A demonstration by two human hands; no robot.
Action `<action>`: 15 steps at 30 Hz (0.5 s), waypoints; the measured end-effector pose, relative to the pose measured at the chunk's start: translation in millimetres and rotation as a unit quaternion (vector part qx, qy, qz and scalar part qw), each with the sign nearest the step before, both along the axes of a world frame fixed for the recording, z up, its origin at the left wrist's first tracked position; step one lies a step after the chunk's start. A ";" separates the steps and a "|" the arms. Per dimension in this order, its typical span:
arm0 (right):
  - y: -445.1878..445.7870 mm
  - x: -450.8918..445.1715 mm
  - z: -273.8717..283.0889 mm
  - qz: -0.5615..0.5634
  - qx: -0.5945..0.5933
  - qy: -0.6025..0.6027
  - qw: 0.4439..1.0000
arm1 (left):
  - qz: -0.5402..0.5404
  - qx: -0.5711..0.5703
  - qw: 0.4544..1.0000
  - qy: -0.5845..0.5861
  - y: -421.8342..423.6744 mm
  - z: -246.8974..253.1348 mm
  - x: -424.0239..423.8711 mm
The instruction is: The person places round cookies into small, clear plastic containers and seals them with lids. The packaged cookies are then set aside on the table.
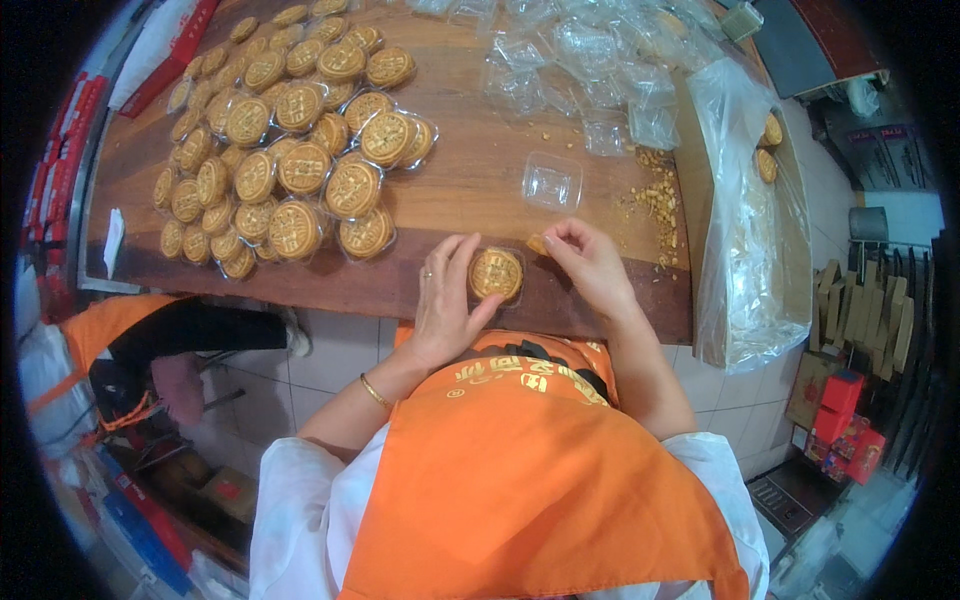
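A round embossed pastry, like a mooncake (496, 273), lies in a clear plastic tray at the table's near edge. My left hand (448, 296) rests around its left side, with the thumb at the lower rim. To the right of it, my right hand (581, 255) pinches a small golden-brown piece (536, 244) between thumb and fingers. Beyond the hands stands a clear plastic tray (553, 182) with no pastry in it. A large heap of similar pastries in clear trays (304, 169) covers the left part of the wooden table (465, 142).
Clear plastic trays (592, 52) are piled at the back right. Crumbs (660, 199) lie beside a plastic-lined cardboard box (739, 225) holding a few pastries. At the far left is a red box (169, 60). Another person (172, 337) in orange is at the lower left.
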State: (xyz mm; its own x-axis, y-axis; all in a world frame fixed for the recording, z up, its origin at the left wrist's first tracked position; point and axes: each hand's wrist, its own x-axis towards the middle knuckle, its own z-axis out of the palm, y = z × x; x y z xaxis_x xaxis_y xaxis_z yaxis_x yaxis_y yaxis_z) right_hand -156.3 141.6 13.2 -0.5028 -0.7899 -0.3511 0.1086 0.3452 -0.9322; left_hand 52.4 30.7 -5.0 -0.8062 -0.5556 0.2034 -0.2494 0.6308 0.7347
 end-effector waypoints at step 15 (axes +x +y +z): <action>43.0 -7.3 -15.0 0.033 -0.066 0.511 0.857 | -0.096 -0.108 0.987 -0.070 -11.3 5.6 -20.1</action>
